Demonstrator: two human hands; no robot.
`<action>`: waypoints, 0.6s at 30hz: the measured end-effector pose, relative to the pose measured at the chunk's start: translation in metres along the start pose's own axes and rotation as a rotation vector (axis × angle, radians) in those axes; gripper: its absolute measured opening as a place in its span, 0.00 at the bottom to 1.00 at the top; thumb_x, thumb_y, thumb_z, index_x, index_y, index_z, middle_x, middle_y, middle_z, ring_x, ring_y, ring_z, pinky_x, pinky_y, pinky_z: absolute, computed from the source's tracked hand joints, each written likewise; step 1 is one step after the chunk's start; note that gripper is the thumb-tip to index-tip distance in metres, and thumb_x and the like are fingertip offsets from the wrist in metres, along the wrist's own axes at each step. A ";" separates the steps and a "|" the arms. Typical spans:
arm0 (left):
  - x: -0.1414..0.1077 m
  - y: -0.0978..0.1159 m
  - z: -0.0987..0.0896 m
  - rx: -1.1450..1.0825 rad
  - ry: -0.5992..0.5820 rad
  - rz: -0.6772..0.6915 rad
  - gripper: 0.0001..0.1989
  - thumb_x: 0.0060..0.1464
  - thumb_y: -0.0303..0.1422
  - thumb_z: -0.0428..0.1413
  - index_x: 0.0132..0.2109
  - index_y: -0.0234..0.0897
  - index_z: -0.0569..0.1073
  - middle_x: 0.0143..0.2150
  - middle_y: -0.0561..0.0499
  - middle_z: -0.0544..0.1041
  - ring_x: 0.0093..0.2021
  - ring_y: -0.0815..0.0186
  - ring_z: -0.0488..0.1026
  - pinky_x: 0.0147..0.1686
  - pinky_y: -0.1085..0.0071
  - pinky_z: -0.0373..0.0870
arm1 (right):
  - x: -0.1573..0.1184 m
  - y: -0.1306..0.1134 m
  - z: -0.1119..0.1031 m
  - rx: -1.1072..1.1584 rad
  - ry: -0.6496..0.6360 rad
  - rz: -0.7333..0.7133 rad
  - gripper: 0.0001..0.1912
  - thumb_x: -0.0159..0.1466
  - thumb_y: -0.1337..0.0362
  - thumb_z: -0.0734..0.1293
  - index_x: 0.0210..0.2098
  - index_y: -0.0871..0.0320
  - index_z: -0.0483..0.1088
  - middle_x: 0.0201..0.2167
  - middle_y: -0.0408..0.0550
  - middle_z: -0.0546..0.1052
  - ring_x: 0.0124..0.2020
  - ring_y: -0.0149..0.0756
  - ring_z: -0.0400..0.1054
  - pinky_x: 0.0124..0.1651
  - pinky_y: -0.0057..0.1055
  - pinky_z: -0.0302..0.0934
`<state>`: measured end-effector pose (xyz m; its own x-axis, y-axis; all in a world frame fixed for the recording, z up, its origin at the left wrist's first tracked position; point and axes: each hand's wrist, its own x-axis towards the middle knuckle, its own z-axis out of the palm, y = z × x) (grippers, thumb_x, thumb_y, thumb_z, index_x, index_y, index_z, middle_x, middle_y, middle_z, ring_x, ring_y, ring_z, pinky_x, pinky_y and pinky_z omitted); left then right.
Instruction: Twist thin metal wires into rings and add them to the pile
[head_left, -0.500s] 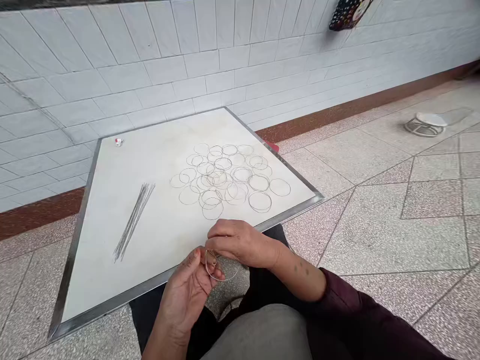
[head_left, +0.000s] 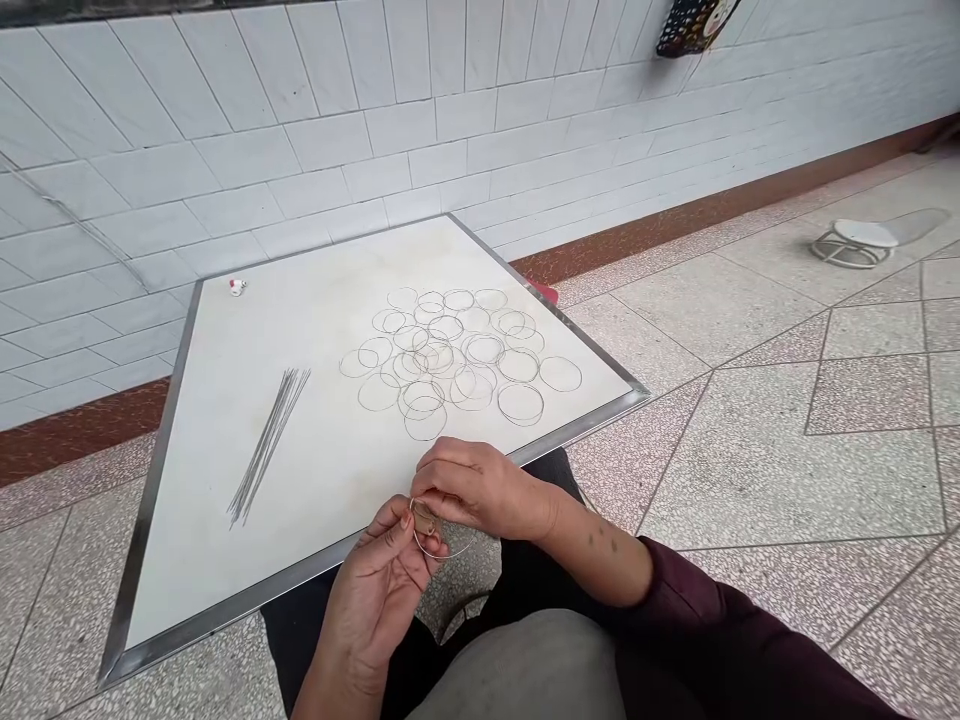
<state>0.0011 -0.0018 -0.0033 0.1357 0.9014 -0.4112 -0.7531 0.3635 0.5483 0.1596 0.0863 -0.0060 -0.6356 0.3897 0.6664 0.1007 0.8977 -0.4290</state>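
Wire rings (head_left: 484,349) crowd the white board (head_left: 315,300), straight wires (head_left: 268,445) remain at nine o'clock; my left hand (head_left: 375,590) and right hand (head_left: 480,490) pinch one more wire loop (head_left: 442,553).

Behind the right hand (head_left: 480,490), the bare forearm (head_left: 600,560) carries a few small dark marks (head_left: 604,544), and a dark maroon knit sleeve (head_left: 720,625) begins farther up that arm. Below that hand are black trousers (head_left: 442,675), with a pale grey cloth (head_left: 517,670) across the lap.

Tiled corridor-like space, white glazed wall tiles (head_left: 322,130), brown skirting (head_left: 712,207), speckled terrazzo floor (head_left: 750,470)
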 end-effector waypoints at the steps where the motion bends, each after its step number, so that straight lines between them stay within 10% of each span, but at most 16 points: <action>1: 0.000 -0.001 -0.001 0.002 -0.018 0.012 0.06 0.45 0.26 0.69 0.29 0.34 0.78 0.27 0.53 0.76 0.28 0.71 0.72 0.32 0.73 0.73 | 0.000 -0.001 0.000 0.005 0.004 0.004 0.07 0.72 0.66 0.60 0.41 0.61 0.69 0.35 0.50 0.74 0.37 0.31 0.68 0.38 0.27 0.68; 18: 0.000 -0.004 -0.011 0.128 -0.047 -0.017 0.03 0.53 0.30 0.65 0.34 0.35 0.79 0.30 0.52 0.73 0.33 0.66 0.72 0.40 0.65 0.72 | 0.002 0.005 -0.007 0.016 -0.082 -0.028 0.12 0.73 0.64 0.59 0.41 0.60 0.73 0.36 0.50 0.75 0.37 0.33 0.67 0.41 0.30 0.65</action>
<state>-0.0030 -0.0055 -0.0131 0.1798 0.9040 -0.3878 -0.6630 0.4027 0.6311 0.1644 0.0931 -0.0023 -0.6985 0.3459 0.6264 0.0702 0.9043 -0.4211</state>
